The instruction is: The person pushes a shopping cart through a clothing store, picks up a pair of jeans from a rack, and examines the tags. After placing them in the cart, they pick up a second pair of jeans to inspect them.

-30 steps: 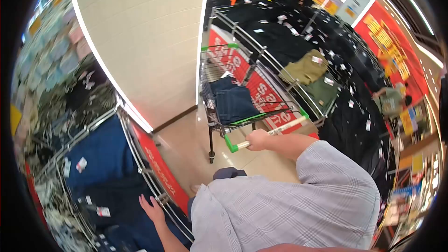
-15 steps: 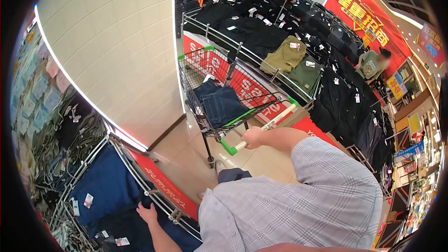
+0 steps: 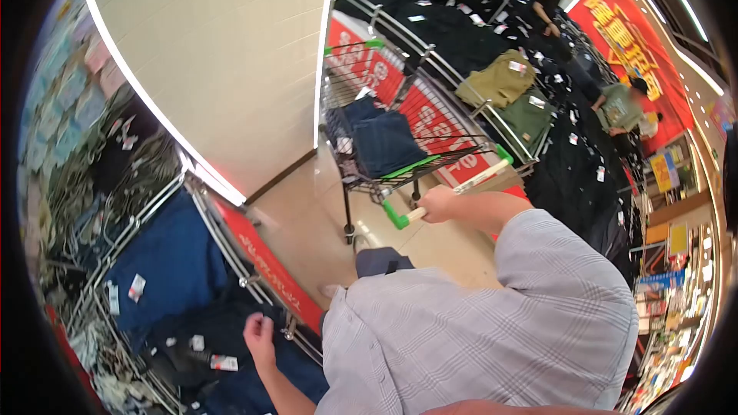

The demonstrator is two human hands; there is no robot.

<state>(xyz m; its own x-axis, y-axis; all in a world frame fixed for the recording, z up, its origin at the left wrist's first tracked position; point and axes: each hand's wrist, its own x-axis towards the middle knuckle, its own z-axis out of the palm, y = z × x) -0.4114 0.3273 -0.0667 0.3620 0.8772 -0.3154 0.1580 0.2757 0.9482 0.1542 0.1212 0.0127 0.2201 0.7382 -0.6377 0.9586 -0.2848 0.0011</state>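
My right hand (image 3: 438,204) is wrapped round the pale handle bar (image 3: 484,177) of a black wire shopping cart (image 3: 361,165) with green corner pieces. Folded dark blue jeans (image 3: 388,142) lie inside the cart. At lower left, my left hand (image 3: 260,336) hovers over a bin of folded dark trousers (image 3: 277,373), its fingers loosely curled and apart, with nothing seen in them. Beside it are black garments (image 3: 181,346) with white tags and a pile of blue trousers (image 3: 169,261).
A metal rail (image 3: 242,280) edges the left bin, above a red sign strip (image 3: 269,261). A broad pale pillar (image 3: 207,54) stands ahead. Khaki trousers (image 3: 496,81) and green trousers (image 3: 526,119) lie on a long black clothing display at right. Other people (image 3: 619,107) stand beyond it.
My left hand has lifted from the bin's edge, and its fingers have curled. My right hand stays on the cart handle. The view has shifted, and another person now shows more at the back.
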